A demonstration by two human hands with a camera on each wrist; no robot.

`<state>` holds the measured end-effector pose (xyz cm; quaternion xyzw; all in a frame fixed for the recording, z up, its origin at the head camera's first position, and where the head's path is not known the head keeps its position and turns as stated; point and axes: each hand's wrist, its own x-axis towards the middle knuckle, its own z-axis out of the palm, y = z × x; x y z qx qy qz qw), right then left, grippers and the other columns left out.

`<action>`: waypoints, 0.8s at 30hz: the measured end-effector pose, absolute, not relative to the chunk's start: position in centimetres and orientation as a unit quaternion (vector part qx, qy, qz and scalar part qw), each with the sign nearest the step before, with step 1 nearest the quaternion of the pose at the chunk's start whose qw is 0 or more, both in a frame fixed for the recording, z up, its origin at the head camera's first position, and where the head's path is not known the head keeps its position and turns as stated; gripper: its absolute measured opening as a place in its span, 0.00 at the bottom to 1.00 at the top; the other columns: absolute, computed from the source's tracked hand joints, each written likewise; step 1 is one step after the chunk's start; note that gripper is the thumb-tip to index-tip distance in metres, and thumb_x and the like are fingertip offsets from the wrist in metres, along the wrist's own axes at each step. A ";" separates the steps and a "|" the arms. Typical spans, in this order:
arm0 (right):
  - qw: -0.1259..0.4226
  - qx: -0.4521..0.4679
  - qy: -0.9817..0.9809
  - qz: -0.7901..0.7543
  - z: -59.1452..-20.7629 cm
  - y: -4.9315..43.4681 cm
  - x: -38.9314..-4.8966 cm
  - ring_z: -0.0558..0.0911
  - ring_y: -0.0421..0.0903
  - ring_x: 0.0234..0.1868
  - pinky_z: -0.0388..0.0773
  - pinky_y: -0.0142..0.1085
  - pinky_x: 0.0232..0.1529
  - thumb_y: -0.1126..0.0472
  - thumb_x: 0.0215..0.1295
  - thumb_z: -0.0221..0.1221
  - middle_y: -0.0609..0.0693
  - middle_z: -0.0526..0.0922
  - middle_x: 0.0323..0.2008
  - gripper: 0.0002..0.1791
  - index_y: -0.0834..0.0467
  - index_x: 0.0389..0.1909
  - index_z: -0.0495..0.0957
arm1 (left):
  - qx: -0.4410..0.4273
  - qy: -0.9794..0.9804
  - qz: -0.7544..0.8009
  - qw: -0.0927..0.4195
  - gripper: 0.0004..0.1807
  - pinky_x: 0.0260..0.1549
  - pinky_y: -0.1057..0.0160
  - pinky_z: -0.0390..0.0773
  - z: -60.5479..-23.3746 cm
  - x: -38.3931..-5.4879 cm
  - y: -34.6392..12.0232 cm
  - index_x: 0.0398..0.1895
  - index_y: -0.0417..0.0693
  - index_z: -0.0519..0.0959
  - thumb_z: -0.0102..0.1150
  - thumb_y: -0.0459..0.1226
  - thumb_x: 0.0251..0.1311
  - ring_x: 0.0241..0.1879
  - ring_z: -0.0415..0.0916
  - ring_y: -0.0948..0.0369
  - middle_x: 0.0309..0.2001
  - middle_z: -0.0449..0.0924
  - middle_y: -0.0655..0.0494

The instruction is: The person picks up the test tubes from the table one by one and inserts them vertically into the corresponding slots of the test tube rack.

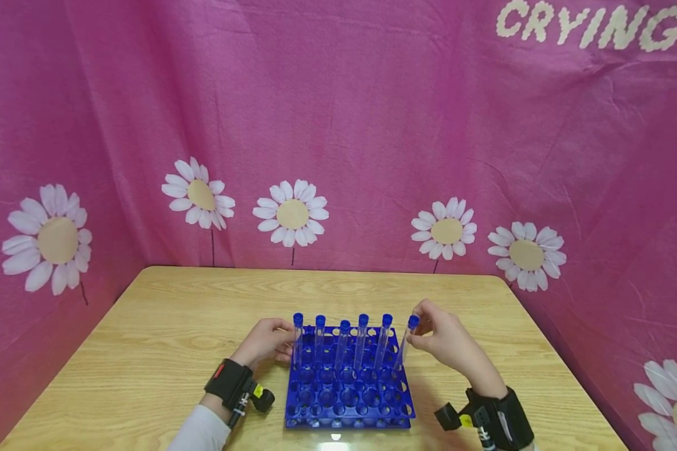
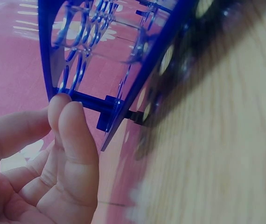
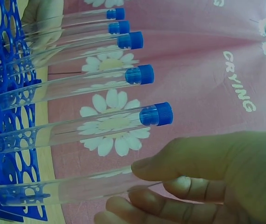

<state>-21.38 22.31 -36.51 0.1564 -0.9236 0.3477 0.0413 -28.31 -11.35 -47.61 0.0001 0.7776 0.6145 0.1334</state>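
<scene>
A blue test tube rack (image 1: pixel 348 398) stands on the table, its plates full of round holes. Several clear test tubes with blue caps rise in a row from it, one of them (image 3: pixel 109 121) in the right wrist view. At the rack's right end, my right hand (image 1: pixel 446 341) pinches the last test tube (image 3: pixel 86 186) between thumb and fingers just below its cap. This tube leans to the right, and its lower end overlaps the rack. On the left side, my left hand (image 2: pixel 63 163) pinches the rack's corner with its thumb and fingertips.
The wooden table (image 1: pixel 169 351) extends around the rack on all sides. A pink curtain (image 1: pixel 338 125) with white daisies hangs behind it and along both sides. Black wrist straps with small cameras sit on both wrists, one camera (image 1: pixel 262 399) close to the rack's left side.
</scene>
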 end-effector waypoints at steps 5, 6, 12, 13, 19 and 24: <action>0.032 0.158 -0.924 0.346 -36.6 22.3 -21.5 0.81 0.42 0.32 0.78 0.30 0.29 0.69 0.56 0.66 0.51 0.82 0.30 0.14 0.61 0.35 0.69 | 0.000 0.774 0.618 0.135 0.11 0.23 0.63 0.83 -47.6 -28.3 -11.3 0.44 0.35 0.77 0.59 0.36 0.64 0.22 0.77 0.61 0.25 0.79 0.52; 0.031 0.158 -0.925 0.346 -36.7 22.3 -21.5 0.81 0.42 0.32 0.78 0.31 0.29 0.69 0.56 0.66 0.50 0.82 0.30 0.14 0.61 0.35 0.69 | 0.000 0.774 0.619 0.134 0.11 0.23 0.63 0.83 -47.6 -28.3 -11.3 0.44 0.35 0.77 0.59 0.36 0.64 0.21 0.77 0.61 0.25 0.78 0.52; 0.031 0.152 -0.927 0.342 -36.7 22.3 -21.6 0.81 0.42 0.32 0.78 0.31 0.29 0.69 0.55 0.66 0.50 0.82 0.30 0.14 0.60 0.35 0.70 | -0.002 0.777 0.616 0.131 0.11 0.23 0.63 0.83 -47.6 -28.3 -11.2 0.44 0.35 0.77 0.58 0.35 0.65 0.22 0.77 0.62 0.26 0.79 0.52; 0.031 0.152 -0.927 0.342 -36.7 22.3 -21.6 0.82 0.42 0.33 0.79 0.31 0.29 0.69 0.55 0.66 0.50 0.82 0.30 0.14 0.60 0.35 0.70 | -0.003 0.778 0.615 0.130 0.11 0.23 0.63 0.83 -47.6 -28.3 -11.3 0.44 0.35 0.78 0.58 0.35 0.65 0.22 0.77 0.61 0.26 0.79 0.51; 0.030 0.159 -0.927 0.337 -36.5 22.4 -21.4 0.82 0.44 0.34 0.79 0.32 0.31 0.68 0.55 0.67 0.50 0.81 0.30 0.15 0.60 0.38 0.70 | -0.005 0.775 0.619 0.127 0.13 0.24 0.61 0.84 -47.7 -28.3 -11.5 0.48 0.36 0.77 0.57 0.35 0.65 0.23 0.78 0.61 0.29 0.80 0.50; 0.023 0.160 -0.934 0.319 -35.7 23.3 -20.8 0.81 0.45 0.37 0.80 0.35 0.35 0.67 0.56 0.67 0.51 0.80 0.32 0.17 0.61 0.44 0.72 | -0.003 0.770 0.627 0.118 0.16 0.26 0.61 0.85 -47.0 -28.3 -12.3 0.52 0.36 0.75 0.56 0.39 0.67 0.25 0.80 0.60 0.34 0.81 0.45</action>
